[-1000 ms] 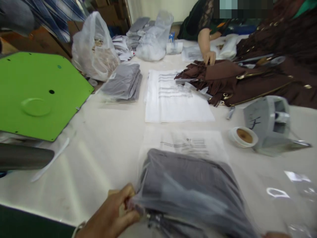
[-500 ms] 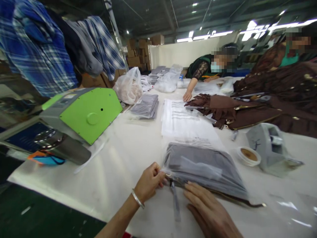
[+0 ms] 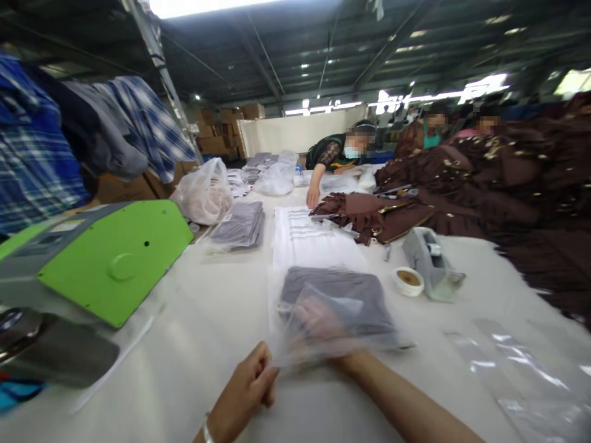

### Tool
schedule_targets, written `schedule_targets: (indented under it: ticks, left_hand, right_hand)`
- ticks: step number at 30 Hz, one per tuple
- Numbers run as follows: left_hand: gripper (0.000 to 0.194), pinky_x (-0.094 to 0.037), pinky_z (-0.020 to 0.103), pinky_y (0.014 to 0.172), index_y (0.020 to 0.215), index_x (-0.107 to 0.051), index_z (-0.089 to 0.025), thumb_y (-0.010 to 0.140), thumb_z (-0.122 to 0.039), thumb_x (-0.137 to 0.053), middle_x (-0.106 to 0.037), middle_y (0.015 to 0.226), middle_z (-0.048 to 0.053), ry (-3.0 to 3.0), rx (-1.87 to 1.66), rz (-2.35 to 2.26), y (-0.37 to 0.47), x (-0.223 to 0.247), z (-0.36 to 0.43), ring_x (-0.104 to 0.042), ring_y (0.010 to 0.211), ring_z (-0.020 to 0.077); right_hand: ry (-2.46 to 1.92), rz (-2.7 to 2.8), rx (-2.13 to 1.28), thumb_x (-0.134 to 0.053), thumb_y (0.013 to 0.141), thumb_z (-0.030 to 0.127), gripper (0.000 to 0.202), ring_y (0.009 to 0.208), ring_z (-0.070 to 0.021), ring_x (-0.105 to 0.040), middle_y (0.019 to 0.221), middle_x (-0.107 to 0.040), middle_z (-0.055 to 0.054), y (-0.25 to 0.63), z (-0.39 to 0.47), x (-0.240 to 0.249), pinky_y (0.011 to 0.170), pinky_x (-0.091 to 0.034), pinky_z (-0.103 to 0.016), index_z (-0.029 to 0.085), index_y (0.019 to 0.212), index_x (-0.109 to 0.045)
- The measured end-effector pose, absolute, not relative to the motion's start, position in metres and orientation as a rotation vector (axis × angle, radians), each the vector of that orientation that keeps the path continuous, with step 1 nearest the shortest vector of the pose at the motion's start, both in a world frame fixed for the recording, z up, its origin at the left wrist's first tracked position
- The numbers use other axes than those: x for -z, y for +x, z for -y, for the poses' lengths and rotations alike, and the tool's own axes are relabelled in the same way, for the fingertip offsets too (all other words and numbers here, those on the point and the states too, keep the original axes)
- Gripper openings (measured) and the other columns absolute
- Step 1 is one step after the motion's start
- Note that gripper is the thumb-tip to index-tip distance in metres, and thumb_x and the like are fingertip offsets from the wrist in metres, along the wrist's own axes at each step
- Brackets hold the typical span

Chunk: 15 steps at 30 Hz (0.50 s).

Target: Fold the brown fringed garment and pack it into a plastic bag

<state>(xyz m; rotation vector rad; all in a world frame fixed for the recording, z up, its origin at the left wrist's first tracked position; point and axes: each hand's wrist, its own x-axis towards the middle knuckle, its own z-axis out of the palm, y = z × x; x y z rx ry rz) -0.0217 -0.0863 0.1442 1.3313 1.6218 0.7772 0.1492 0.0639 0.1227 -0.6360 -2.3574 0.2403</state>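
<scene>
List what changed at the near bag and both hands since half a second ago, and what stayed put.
The right hand, flat on the table beside the grey garment before, now lies under the clear bag, seen through the plastic. The left hand keeps pinching the bag's near corner. The camera has tilted up. The green machine, tape dispenser and printed bags stay where they were.

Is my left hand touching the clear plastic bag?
Touching. The head view shows the left hand's fingertips pinching the near edge of the clear plastic bag, with no gap between them.
</scene>
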Motion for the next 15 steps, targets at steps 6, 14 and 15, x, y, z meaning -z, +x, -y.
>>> schedule_targets:
  ticks: [6,14,15]
  left_hand:
    - [0.019,-0.044,0.025,0.062,0.097,-0.051,-0.025,0.088,-0.042,-0.056,-0.061,0.076,-0.003,1.717,-0.752,-2.139,-0.02,-0.149,0.096,-0.059,0.064,0.0164]
    - [0.036,-0.046,0.03,0.102,0.127,-0.052,-0.018,0.091,-0.017,-0.048,-0.062,0.127,0.011,2.536,-0.783,-1.187,0.106,-0.137,0.061,-0.058,0.117,0.0215]
    - [0.042,-0.043,0.034,0.106,0.133,-0.048,-0.016,0.091,-0.015,-0.048,-0.056,0.135,0.012,2.561,-0.737,-1.216,0.12,-0.13,0.051,-0.052,0.125,0.0233]
  right_hand:
    - [-0.61,2.415,-0.097,-0.041,0.09,0.011,0.043,0.12,-0.0275,-0.057,0.132,-0.06,-0.014,0.192,-0.021,-0.117,0.098,-0.05,-0.041,0.012,0.132,-0.054]
    - [-1.037,1.966,-0.112,-0.06,0.088,0.028,0.023,0.1,-0.0226,-0.064,0.104,-0.067,-0.008,0.34,0.009,-0.089,0.087,-0.056,-0.038,0.023,0.11,-0.063]
    - [-1.143,1.882,-0.119,-0.061,0.087,0.034,0.028,0.101,-0.0244,-0.064,0.107,-0.066,-0.009,0.345,0.0,-0.085,0.088,-0.055,-0.042,0.022,0.112,-0.062]
